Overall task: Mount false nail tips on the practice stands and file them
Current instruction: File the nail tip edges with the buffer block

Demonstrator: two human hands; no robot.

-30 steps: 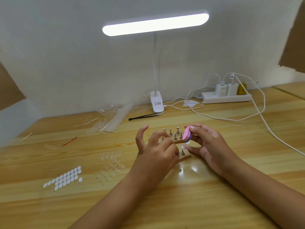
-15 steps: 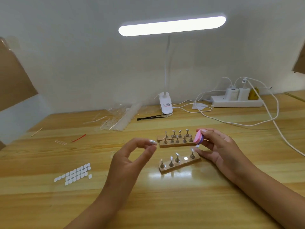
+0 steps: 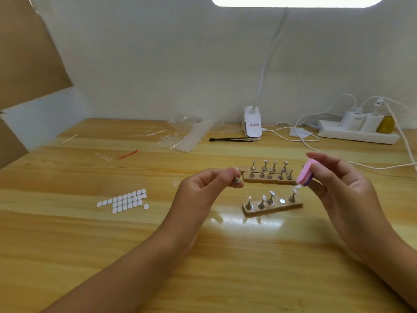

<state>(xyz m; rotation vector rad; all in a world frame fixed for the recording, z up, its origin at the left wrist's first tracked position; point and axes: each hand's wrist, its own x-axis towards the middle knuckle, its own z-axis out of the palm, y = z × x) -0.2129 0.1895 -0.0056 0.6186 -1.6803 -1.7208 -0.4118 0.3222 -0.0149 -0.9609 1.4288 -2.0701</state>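
Wooden table (image 3: 67, 222): left hand (image 3: 198, 190) has lifted one stand (image 3: 236, 177) off the near base (image 3: 274, 208) (empty slot left) — fingers (image 3: 216, 175) pinching it midair; right hand (image 3: 338, 190) grips pink file (image 3: 304, 173) — filing next, likely.

Pink-and-purple file (image 3: 305, 175) — white stickers (image 3: 126, 201) — yellow wood table (image 3: 67, 233).

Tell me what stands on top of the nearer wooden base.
On the nearer wooden base four metal stands are upright, and one round spot is bare. Nothing covers it; what the stands carry is too small to tell.
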